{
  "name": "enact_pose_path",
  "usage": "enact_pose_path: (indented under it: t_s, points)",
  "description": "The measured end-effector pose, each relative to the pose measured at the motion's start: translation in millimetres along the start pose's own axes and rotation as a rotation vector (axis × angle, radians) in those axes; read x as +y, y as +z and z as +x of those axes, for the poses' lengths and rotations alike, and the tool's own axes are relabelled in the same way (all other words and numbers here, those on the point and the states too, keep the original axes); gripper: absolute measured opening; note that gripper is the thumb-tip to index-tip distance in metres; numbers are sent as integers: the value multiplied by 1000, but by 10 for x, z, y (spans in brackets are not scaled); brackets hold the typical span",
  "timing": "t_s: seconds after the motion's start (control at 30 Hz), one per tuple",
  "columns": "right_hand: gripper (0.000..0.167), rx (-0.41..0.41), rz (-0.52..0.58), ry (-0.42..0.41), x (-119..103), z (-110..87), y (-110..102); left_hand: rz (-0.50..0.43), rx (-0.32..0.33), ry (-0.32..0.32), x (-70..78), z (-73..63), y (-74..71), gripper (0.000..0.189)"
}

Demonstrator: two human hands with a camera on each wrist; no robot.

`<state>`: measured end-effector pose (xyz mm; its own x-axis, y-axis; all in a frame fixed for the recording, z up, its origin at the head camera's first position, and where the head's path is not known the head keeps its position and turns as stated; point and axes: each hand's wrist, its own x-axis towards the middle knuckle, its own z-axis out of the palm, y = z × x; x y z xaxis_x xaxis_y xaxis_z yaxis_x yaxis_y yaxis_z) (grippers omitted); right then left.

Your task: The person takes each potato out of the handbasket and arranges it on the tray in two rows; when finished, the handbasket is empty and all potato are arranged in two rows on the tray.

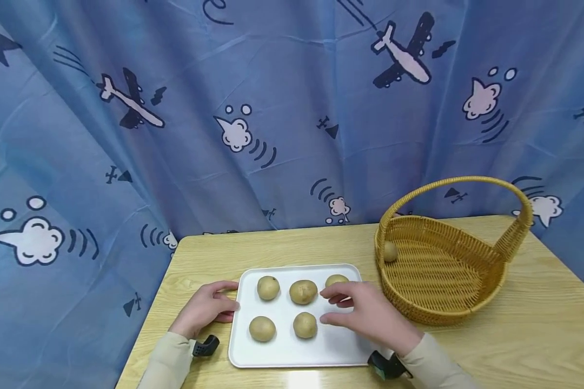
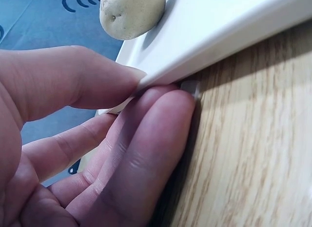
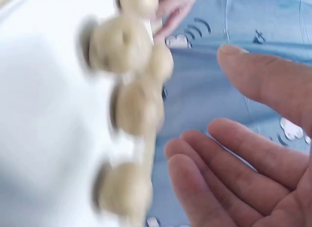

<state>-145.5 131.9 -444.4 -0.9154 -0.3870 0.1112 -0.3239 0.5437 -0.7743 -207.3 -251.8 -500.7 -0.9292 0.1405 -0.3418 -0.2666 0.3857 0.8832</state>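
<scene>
My left hand [image 1: 206, 309] pinches the left rim of a white tray [image 1: 277, 359]. In the left wrist view the thumb [image 2: 97, 80] lies on the rim and the fingers are below it. Several potatoes lie spread on the tray, among them one at the back left [image 1: 268, 288], an oval one at the back middle [image 1: 303, 292] and one at the front middle [image 1: 305, 325]. Over the tray's right part hovers my right hand [image 1: 365, 313], thumb and fingers apart, holding nothing. It partly covers the back right potato [image 1: 337, 279]. The right wrist view is blurred over the potatoes.
To the right of the tray stands a yellow woven basket [image 1: 438, 316] with a tall arched handle. One potato [image 1: 390, 252] sits inside it, at the left wall. The wooden table [image 1: 209, 248] ends at a blue curtain [image 1: 292, 162] with printed planes.
</scene>
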Motion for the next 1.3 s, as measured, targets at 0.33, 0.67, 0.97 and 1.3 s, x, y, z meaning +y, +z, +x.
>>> enact_pose_path:
  t_s: [0.33,0.67,0.97,1.3]
  points:
    - [35,164,-192,69,179,-139,-1006,25,26,-4,6,-27,-53,62]
    - [51,102,-174,149,815,148,-1440,31,28,-21,-98,-87,-65,64]
    - [54,11,-91,213,1295,379,-1447,14,2,-27,-134,-78,-46,66]
    - [58,-14,-106,239,1474,407,-1448,21,-19,-10,-70,-30,3,66]
